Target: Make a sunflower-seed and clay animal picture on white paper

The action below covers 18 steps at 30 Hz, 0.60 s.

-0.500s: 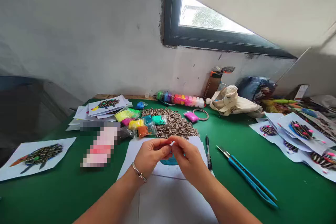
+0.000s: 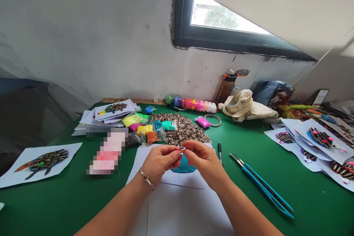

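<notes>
- Fingertips meet over a table (image 2: 246,136): the left hand (image 2: 156,160) and right hand (image 2: 203,158) pinch a tiny dark-and-white piece (image 2: 182,148), apparently a seed, in a shared grip above a white sheet (image 2: 190,206).
- Held just beyond a blue patch (image 2: 183,166), the piece is mostly masked by fingers; its exact orientation cannot be told.
- Little surface shows between the fingertips, so a slight squeeze off-centre could shoot it free.
- Dropped forward, it could vanish among the striped seeds (image 2: 190,129) heaped just behind, which look much alike.
- The hands partly cover the patch; that blocked view could let a fingertip brush or dent it unnoticed.
- The sheet appears loose, and a dragging forearm could shift it.
- Beside the right hand lie a pen (image 2: 220,150) and, farther out, a blue tool (image 2: 262,187), its pointed tip facing the heap; a sideways sweep could catch either.
</notes>
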Available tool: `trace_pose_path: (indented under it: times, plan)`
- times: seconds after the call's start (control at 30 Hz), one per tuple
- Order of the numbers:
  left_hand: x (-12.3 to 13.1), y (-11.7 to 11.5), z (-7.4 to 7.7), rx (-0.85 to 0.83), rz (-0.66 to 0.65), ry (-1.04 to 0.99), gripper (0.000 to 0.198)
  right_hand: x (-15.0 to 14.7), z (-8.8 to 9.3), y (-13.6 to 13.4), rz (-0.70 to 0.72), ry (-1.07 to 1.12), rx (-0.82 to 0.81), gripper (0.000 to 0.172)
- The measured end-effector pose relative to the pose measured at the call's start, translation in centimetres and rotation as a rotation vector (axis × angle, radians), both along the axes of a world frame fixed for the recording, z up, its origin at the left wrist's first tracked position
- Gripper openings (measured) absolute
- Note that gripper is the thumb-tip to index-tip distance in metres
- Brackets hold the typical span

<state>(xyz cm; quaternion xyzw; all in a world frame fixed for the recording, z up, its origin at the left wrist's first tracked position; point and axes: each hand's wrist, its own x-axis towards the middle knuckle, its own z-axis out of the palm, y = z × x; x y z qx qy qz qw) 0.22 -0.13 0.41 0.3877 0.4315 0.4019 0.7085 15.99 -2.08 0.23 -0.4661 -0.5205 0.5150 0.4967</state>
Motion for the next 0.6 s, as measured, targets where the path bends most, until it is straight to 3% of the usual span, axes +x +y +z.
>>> trace_pose_path:
  times: [0.2,0.6]
  plan:
    - [-0.06,0.00,-0.26,0.033,-0.087,-0.007,0.040,-0.26,-0.19,-0.19,-0.013,-0.192,0.158,0.012]
    - [-0.32,0.16,-0.14,0.003,-0.110,0.023,0.037,-0.08,-0.11,-0.51,-0.004,-0.461,0.427,0.017]
